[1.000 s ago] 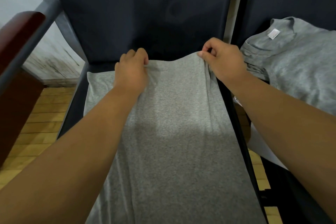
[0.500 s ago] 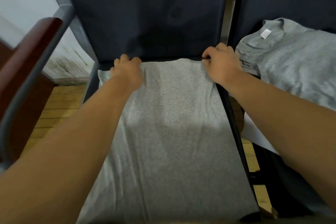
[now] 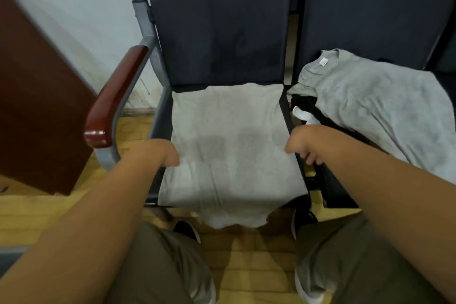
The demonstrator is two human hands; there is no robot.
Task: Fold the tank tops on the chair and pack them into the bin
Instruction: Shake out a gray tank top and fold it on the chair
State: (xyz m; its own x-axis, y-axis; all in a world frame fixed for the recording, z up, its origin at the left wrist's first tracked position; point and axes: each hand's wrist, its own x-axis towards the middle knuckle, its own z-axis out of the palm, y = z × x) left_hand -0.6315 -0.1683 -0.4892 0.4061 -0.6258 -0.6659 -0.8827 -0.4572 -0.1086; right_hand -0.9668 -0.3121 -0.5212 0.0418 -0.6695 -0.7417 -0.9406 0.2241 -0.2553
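A grey tank top [image 3: 229,136] lies flat on the seat of the dark blue chair [image 3: 222,32], and its near end hangs over the front edge. My left hand [image 3: 167,155] is at the top's left edge, mid-seat, with its fingers turned down out of sight. My right hand [image 3: 303,149] is at the right edge, its fingers loosely curled over the gap between the seats and holding nothing that I can see. A second grey tank top [image 3: 370,106] lies crumpled on the chair to the right. No bin is in view.
A red-brown armrest [image 3: 116,96] on a grey metal frame flanks the seat on the left. A brown wooden panel [image 3: 37,106] leans against the wall further left. Something white [image 3: 304,116] and dark cloth lie between the two seats. My knees and shoes are over the yellow floor [image 3: 246,266].
Both hands have let go of the tank top's far edge at the chair back and drawn back towards me to its sides. The view has pulled back and now shows the whole seat.
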